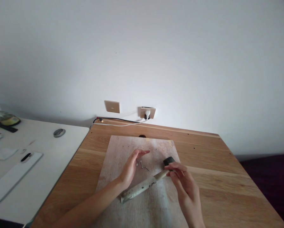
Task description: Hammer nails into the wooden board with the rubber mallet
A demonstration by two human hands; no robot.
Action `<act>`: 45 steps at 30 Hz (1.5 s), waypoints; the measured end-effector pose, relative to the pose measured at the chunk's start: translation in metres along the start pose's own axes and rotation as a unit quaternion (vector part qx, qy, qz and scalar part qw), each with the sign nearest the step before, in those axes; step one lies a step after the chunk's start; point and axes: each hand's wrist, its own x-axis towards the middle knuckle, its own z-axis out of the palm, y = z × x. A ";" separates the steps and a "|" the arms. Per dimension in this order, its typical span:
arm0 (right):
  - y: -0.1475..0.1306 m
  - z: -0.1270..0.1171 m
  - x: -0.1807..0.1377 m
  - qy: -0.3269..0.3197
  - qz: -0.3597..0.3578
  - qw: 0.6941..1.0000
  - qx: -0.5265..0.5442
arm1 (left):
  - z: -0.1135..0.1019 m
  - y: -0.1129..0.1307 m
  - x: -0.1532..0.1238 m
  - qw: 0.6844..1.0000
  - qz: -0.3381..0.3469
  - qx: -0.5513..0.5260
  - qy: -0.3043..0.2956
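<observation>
A loosely cupped left hand (130, 167) curves beside small metal pieces (141, 163) on a board (117, 152), seemingly corralling them, while the right hand (187, 186) pinches a hammer (140, 188).

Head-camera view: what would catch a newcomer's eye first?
The hammer draws the eye first, slanting across the pale board, with the right hand at its dark-headed end. Beside the left hand, small metal pieces, perhaps nails, lie on the board. Beyond, a white plug stands out in the wall socket.
</observation>
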 end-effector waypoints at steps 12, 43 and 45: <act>0.086 -0.078 -0.030 0.060 0.028 0.910 -0.410 | -0.127 0.024 -0.086 0.775 0.120 0.586 0.203; 0.026 0.073 -0.029 -0.181 -0.007 0.965 -0.191 | -0.244 0.154 -0.121 0.713 -0.011 0.564 0.417; 0.026 0.073 -0.028 -0.201 -0.021 0.959 -0.198 | -0.241 0.151 -0.121 0.723 -0.018 0.562 0.401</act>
